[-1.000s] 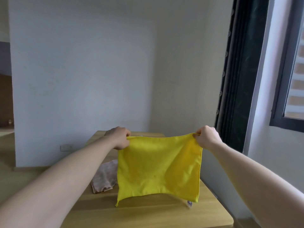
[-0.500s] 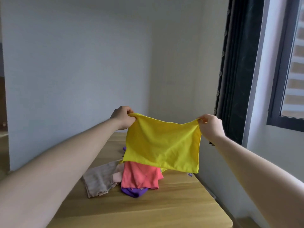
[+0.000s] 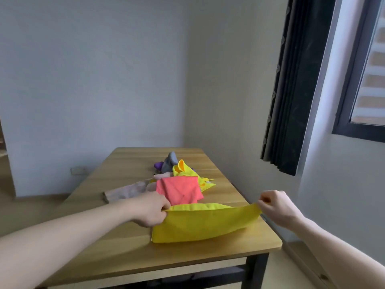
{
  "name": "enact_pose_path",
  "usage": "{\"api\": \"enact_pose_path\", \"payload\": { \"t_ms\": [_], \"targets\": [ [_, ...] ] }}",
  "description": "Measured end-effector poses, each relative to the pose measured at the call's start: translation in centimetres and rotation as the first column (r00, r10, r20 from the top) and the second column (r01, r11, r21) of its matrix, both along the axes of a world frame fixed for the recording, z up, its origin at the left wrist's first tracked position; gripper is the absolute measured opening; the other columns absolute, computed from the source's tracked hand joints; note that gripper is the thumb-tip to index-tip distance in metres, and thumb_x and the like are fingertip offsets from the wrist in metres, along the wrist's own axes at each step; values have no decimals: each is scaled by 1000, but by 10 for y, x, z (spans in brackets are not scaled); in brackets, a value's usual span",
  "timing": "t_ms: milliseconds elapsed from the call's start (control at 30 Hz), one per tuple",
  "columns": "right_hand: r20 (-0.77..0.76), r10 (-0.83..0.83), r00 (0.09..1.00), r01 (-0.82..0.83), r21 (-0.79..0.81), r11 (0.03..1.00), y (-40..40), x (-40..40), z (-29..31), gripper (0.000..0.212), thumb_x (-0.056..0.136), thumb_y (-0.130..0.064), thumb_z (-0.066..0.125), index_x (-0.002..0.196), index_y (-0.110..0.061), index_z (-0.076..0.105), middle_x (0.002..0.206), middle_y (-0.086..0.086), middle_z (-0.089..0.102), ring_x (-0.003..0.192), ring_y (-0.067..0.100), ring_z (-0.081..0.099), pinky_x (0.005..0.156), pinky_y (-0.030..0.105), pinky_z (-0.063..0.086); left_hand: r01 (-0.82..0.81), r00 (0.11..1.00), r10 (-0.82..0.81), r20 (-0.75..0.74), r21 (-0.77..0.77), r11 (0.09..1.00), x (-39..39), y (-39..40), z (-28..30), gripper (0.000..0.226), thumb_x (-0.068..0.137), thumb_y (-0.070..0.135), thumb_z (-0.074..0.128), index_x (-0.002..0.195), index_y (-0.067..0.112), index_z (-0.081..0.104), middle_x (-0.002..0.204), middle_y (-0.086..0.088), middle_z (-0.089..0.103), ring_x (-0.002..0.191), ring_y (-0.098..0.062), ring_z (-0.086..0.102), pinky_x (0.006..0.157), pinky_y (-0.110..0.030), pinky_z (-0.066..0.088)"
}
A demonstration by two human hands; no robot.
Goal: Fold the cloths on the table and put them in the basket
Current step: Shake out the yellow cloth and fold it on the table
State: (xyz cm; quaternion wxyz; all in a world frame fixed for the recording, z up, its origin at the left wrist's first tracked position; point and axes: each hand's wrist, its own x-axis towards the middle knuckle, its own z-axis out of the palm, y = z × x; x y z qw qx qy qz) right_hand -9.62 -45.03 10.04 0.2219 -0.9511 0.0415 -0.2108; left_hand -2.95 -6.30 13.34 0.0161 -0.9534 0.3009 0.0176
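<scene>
Yellow cloth (image 3: 200,225) lies at the table's (image 3: 129,253) near right corner, long axis left to right. Left hand (image 3: 151,209) and right hand (image 3: 278,206) each pinch a far corner (raised), so the fold runs nearward.

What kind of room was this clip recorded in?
Probably a plain room in a home: a wooden table with loose cloths, a dark curtain beside a window, bare pale walls.
</scene>
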Motion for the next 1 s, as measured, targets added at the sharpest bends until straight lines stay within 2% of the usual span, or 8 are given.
{"api": "enact_pose_path", "payload": {
  "t_ms": [200,367,433,533,633,733,833,1000],
  "targets": [
    [-360,34,933,-28,22,999,-8,-9,-20,30,90,-25,55,60,-21,59,67,-5,54,61,8,49,52,20,38,39,972,-4,-235,148,988,-2,-3,-28,15,86,20,41,72,17,44,72,-5,45,66,-23,38,61,-39,33],
    [-570,46,820,94,214,972,-9,1,-31,17,97,-20,54,108,-17,67,109,2,57,93,23,62,56,26,57,0,950,47,-309,148,989,5,-7,-38,17,83,24,39,67,18,39,71,-5,46,65,-23,41,60,-38,35],
    [-478,6,878,167,318,933,-11,11,-26,20,99,-15,54,114,-10,66,114,8,56,97,29,63,58,33,61,-75,949,77,-306,19,997,17,-12,-31,20,85,21,42,66,18,44,73,-7,52,63,-24,52,58,-37,48],
    [-209,-126,970,200,385,901,-18,39,1,13,97,-13,56,97,-7,69,104,15,64,87,30,69,72,44,64,-198,967,143,-209,-269,943,47,-20,0,20,93,14,45,77,17,57,84,-9,63,68,-26,66,60,-33,56],
    [31,-211,977,180,416,891,-18,66,56,14,95,-20,59,99,-12,70,100,15,69,88,32,70,83,50,61,-242,967,244,-77,-591,770,77,-30,53,15,87,22,55,81,17,68,85,-11,70,87,-34,71,67,-31,50],
    [239,-239,941,123,416,901,-5,78,125,22,96,-24,56,111,-14,69,102,8,69,94,28,67,86,45,58,-192,925,376,57,-784,591,93,-39,116,18,93,21,58,100,16,74,111,-11,73,105,-32,64,79,-28,46],
    [392,-207,896,16,438,899,3,80,179,26,97,-23,53,116,-15,68,105,4,68,93,22,65,82,40,58,-74,910,394,125,-888,454,90,-42,168,24,95,16,53,109,16,72,117,-7,69,107,-29,61,84,-29,46],
    [463,-130,877,-49,355,934,-4,57,183,24,98,-19,52,112,-10,69,101,7,66,90,24,62,73,31,53,39,919,311,242,-842,538,62,-29,185,24,96,15,50,106,16,71,106,-2,68,98,-22,58,77,-30,42]
  ]
}}
